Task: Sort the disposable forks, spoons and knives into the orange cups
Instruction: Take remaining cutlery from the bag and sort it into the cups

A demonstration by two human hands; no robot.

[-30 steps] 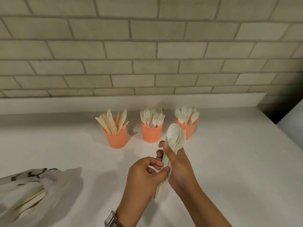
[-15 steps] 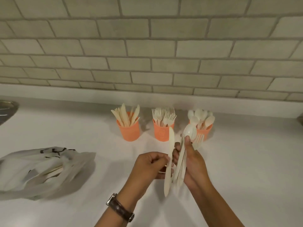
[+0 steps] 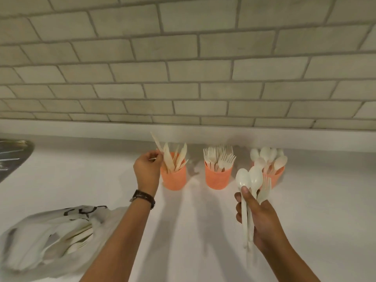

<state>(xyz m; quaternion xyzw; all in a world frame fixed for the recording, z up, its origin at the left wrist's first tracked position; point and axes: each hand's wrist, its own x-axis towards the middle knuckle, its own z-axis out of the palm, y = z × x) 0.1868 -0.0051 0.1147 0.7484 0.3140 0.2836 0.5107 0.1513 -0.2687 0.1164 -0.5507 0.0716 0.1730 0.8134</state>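
The knife, separated half a second ago from the bundle clasped in the right hand, is now pinched by the left hand at the knife cup at ten o'clock, so one piece is nearly sorted.

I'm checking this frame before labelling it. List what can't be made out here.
Head view only:
- Plastic bag: the crumpled film blurs the utensils inside; type and number unclear.
- Right hand: its fingers cover the handles of the spoons and fork; total count unclear.
- Spoon cup: partly behind that bundle.
- Metal object: cut off by the left edge.
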